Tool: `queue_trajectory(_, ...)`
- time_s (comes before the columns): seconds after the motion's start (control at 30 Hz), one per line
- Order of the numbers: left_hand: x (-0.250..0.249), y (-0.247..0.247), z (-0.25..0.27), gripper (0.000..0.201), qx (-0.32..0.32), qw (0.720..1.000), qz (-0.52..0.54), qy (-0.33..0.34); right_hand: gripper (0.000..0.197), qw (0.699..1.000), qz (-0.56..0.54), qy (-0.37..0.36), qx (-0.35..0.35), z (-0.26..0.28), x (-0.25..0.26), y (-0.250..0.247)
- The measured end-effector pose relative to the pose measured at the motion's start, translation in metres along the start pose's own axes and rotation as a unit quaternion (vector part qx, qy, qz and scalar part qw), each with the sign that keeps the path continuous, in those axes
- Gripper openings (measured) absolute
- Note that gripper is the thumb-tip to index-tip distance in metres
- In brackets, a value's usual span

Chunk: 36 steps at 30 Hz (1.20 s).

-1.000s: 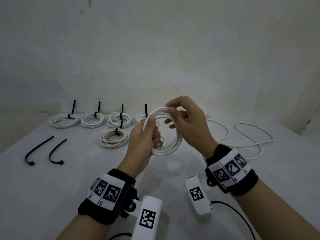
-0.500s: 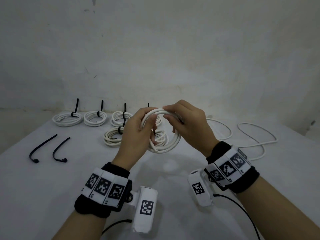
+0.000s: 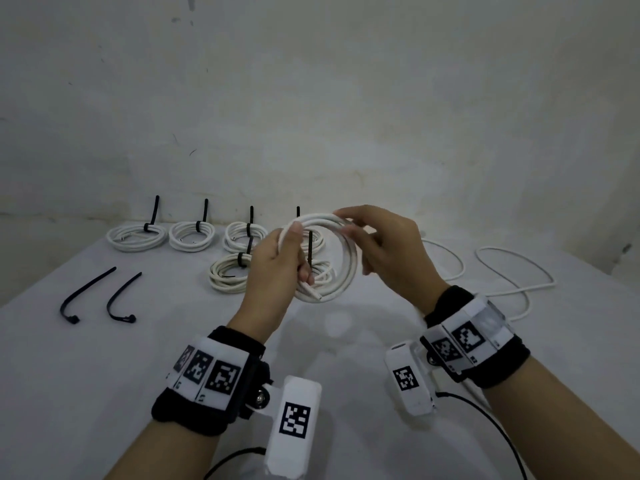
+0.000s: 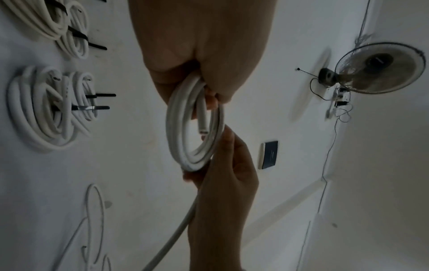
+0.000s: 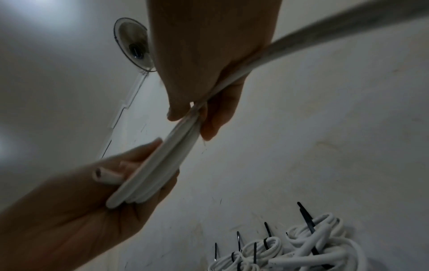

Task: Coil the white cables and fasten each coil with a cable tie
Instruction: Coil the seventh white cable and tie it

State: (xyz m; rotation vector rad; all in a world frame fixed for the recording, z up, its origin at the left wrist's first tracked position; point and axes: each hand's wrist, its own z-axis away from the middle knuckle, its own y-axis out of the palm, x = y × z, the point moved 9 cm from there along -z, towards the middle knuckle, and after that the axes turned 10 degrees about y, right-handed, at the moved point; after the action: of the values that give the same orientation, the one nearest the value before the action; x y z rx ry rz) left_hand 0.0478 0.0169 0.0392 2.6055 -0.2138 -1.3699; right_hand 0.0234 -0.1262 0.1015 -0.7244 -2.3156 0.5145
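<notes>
A white cable coil (image 3: 350,271) is held upright above the table. My left hand (image 3: 298,254) grips its left side, thumb on top, and a short cable end (image 3: 311,292) sticks out below the fingers. At the coil's top right, my right hand (image 3: 346,224) pinches the cable between thumb and fingertips. In the left wrist view the coil (image 4: 185,146) hangs from my left hand (image 4: 202,86), and its free length (image 4: 171,236) trails past my right hand (image 4: 223,165). The right wrist view shows the coil (image 5: 160,170) edge-on.
Several coils tied with black ties (image 3: 136,234) lie in rows at the back of the white table (image 3: 104,375). Two loose black cable ties (image 3: 88,294) lie on the left. A loose white cable (image 3: 512,258) sprawls on the right. A wall stands close behind.
Both hands have kept hold of the coil. My right hand has carried the cable round over the coil's top, and the coil now stands a little flatter toward me.
</notes>
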Motion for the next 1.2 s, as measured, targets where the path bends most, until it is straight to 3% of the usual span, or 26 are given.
queue_trajectory(0.1,0.003,-0.023,-0.009,0.038,-0.077,0.995,0.06,-0.02,0.021,0.995,-0.026,0.08,0.057,0.005,-0.026,-0.008)
queue_trajectory(0.23,0.004,-0.041,-0.016,0.035,-0.148,0.975,0.157,-0.052,0.032,0.992,-0.02,0.1,0.072,0.012,-0.044,-0.026)
queue_trajectory(0.33,0.004,-0.043,-0.015,0.036,-0.17,0.965,0.193,-0.059,0.034,0.993,0.032,0.086,0.075,0.011,-0.048,-0.037)
queue_trajectory(0.53,0.003,-0.05,-0.015,0.037,-0.204,0.949,0.237,-0.05,0.039,0.98,0.111,0.032,0.163,0.022,-0.036,-0.027)
queue_trajectory(0.67,0.003,-0.051,-0.013,0.038,-0.216,0.946,0.237,-0.048,0.021,0.981,0.12,0.059,0.143,0.027,-0.041,-0.029)
queue_trajectory(0.83,0.004,-0.055,-0.009,0.034,-0.228,0.958,0.173,-0.034,0.023,0.964,0.177,-0.052,0.189,0.039,-0.01,-0.01)
queue_trajectory(0.97,0.001,-0.046,-0.006,0.031,-0.201,0.974,0.1,-0.007,0.03,0.932,0.253,-0.174,0.194,0.049,0.034,0.01)
queue_trajectory(1.07,-0.005,-0.024,-0.003,0.025,-0.121,0.991,0.06,0.013,0.034,0.911,0.281,-0.233,0.194,0.051,0.055,0.026)
queue_trajectory(1.13,-0.01,-0.007,0.001,0.026,-0.045,0.998,0.027,0.027,0.025,0.914,0.257,-0.246,0.194,0.05,0.067,0.032)
queue_trajectory(1.2,-0.011,0.007,0.005,0.027,0.02,0.999,-0.001,0.032,0.013,0.936,0.2,-0.222,0.184,0.043,0.076,0.03)
